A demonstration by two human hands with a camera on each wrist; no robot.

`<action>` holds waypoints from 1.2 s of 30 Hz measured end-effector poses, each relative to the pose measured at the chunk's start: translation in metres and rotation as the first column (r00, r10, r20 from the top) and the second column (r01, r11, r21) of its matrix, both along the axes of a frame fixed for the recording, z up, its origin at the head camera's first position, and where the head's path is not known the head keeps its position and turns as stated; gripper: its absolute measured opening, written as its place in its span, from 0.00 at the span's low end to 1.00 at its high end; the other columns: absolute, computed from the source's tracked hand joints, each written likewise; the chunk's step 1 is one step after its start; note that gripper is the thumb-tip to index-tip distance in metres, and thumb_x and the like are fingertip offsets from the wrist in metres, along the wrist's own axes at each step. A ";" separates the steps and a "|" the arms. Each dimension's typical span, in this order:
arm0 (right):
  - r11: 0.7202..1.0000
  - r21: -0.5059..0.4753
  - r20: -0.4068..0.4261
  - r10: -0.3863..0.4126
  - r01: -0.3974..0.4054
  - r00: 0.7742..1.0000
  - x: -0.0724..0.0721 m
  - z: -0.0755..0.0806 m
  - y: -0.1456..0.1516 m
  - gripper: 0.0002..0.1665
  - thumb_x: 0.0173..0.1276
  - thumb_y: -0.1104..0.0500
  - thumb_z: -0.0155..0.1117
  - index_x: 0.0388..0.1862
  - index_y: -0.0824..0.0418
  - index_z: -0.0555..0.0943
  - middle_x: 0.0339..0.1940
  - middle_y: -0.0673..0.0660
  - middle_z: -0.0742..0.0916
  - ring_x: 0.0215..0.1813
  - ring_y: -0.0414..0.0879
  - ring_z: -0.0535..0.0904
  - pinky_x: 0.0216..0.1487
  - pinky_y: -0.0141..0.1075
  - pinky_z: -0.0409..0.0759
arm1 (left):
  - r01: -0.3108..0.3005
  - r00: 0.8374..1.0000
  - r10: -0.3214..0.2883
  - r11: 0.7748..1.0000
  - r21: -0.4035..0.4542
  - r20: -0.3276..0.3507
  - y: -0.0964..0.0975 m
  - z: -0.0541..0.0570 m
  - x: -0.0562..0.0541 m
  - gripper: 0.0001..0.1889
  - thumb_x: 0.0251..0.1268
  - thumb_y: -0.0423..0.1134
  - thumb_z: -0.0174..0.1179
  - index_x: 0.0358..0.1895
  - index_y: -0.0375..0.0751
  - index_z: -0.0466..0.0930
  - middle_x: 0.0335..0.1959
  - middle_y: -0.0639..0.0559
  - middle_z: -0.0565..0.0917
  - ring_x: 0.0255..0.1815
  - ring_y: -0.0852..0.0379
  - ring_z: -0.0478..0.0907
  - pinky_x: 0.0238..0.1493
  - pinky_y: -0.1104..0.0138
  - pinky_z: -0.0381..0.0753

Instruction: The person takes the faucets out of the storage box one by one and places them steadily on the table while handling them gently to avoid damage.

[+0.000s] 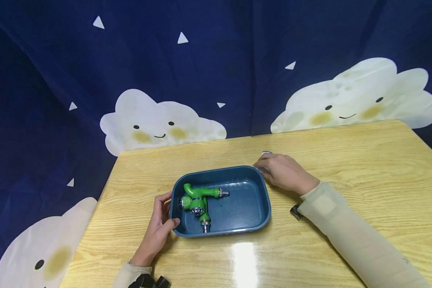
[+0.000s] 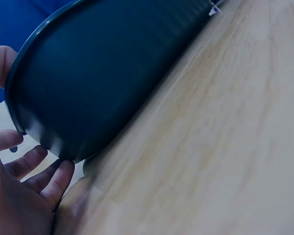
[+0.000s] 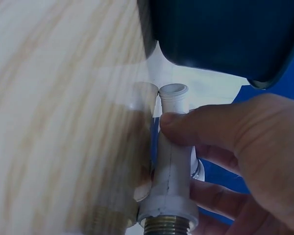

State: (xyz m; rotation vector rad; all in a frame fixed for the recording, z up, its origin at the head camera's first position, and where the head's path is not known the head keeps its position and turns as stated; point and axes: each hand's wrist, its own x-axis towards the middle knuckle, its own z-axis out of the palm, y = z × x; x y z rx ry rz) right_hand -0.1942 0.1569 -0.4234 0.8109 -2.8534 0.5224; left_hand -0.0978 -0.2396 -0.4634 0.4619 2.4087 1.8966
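Note:
A dark blue plastic tub (image 1: pixel 243 208) stands on the table. My left hand (image 1: pixel 157 233) grips its left end, with the thumb over the rim and the fingers against the outer wall (image 2: pixel 88 73). Inside, at the tub's left side, lie two green taps (image 1: pixel 210 192) with metal nozzles, one across the other. Just outside the far right corner, my right hand (image 1: pixel 285 173) holds a white tap (image 3: pixel 169 166) with a brass threaded end, low by the tabletop. The thumb lies along its body and the fingers are behind it. From the head view the hand hides most of this tap.
The wooden table (image 1: pixel 363 180) extends to both sides of the tub. A dark blue curtain (image 1: pixel 237 60) with cloud faces hangs behind the table's far edge. Black wrist straps show at both sleeves (image 1: pixel 324 204).

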 end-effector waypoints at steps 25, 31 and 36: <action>1.000 -0.011 0.012 0.010 -0.010 1.000 -0.003 0.001 0.002 0.15 0.67 0.63 0.69 0.52 0.54 0.90 0.50 0.52 0.90 0.52 0.50 0.88 0.52 0.51 0.86 | 0.004 1.000 -0.004 1.000 0.017 0.008 0.000 0.004 0.000 0.39 0.56 0.19 0.49 0.75 0.36 0.55 0.75 0.38 0.65 0.69 0.65 0.73 0.61 0.73 0.77; 1.000 -0.017 0.011 0.026 -0.026 1.000 -0.003 0.001 0.002 0.14 0.69 0.61 0.68 0.52 0.53 0.90 0.50 0.51 0.91 0.53 0.50 0.88 0.53 0.51 0.86 | 0.007 1.000 -0.007 1.000 0.012 0.008 0.000 0.004 -0.001 0.39 0.56 0.19 0.49 0.75 0.36 0.55 0.75 0.37 0.66 0.69 0.65 0.74 0.61 0.73 0.77; 0.999 -0.002 0.005 0.040 -0.040 0.999 -0.002 0.002 0.002 0.13 0.71 0.59 0.67 0.52 0.53 0.90 0.50 0.51 0.91 0.53 0.49 0.88 0.53 0.50 0.86 | -0.003 1.000 0.002 1.000 0.007 0.018 0.000 0.004 0.000 0.39 0.56 0.19 0.50 0.75 0.38 0.56 0.76 0.39 0.65 0.71 0.64 0.72 0.62 0.74 0.76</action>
